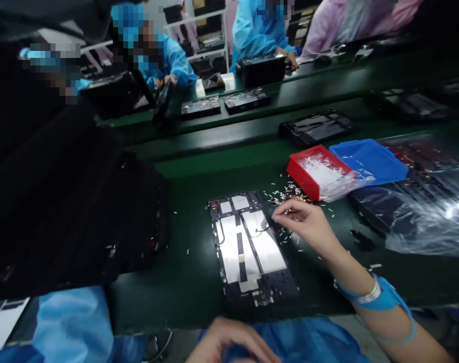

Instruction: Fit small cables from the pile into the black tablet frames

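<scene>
An opened tablet (257, 247) lies on the green bench in front of me, its silver battery plates, dark ribbon strips and thin black wires exposed. My right hand (307, 224), wearing a blue wrist strap (384, 295), is closed in a pinch just off the tablet's right edge. Whatever sits between those fingertips is too small to make out. Below the tablet, at the bench's front edge, my left hand (233, 338) is curled close to my body. Its fingertips are partly out of frame, and what they hold is hidden. Small white and gold pieces (290, 194) lie scattered beyond my right hand.
A red bin (305, 176) of small white pieces adjoins a blue tray (373, 161). Plastic-wrapped parts (434, 201) lie to the right. A tall stack of black parts (138, 217) blocks the left. Further tablets (316, 126) and several co-workers are across the bench.
</scene>
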`<control>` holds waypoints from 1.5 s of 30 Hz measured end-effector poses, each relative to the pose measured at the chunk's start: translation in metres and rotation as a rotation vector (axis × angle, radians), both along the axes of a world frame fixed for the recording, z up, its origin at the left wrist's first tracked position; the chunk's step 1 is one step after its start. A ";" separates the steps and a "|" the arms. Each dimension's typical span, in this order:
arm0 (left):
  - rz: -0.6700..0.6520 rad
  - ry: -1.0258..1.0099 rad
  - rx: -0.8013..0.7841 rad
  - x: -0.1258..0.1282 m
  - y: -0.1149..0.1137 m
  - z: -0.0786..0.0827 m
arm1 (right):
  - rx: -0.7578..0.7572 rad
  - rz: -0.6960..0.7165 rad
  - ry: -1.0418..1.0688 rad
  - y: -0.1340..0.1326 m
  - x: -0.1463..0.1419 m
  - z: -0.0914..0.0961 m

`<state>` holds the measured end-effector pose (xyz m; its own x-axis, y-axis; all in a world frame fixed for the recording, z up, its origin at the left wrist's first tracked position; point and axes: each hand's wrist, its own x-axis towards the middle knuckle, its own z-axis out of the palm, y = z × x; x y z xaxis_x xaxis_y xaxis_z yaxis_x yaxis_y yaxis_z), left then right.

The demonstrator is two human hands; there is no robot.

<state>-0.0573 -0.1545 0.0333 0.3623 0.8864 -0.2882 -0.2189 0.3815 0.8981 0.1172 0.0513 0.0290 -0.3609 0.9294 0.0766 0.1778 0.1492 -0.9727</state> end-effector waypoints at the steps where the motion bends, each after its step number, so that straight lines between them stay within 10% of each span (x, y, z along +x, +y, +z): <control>1: 0.121 0.117 0.143 -0.010 0.003 0.003 | -0.078 0.086 -0.006 -0.006 -0.010 0.001; 5: 0.540 0.806 0.529 -0.051 0.015 -0.013 | -0.286 0.344 -0.027 -0.023 -0.051 0.000; 10: 0.431 1.255 0.761 -0.077 0.021 -0.044 | -0.288 0.435 -0.103 -0.026 -0.086 -0.012; 21: 0.190 1.470 0.870 -0.076 0.017 -0.054 | -0.163 0.379 -0.261 -0.014 -0.101 -0.026; 45: 0.094 1.499 0.921 -0.066 0.036 -0.041 | -0.074 0.404 -0.442 -0.002 -0.103 -0.020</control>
<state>-0.1231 -0.1181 -0.0079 0.2210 0.9384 0.2657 0.9324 -0.2832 0.2246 0.0140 0.0496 0.0089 -0.6695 0.7094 -0.2204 0.5107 0.2240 -0.8301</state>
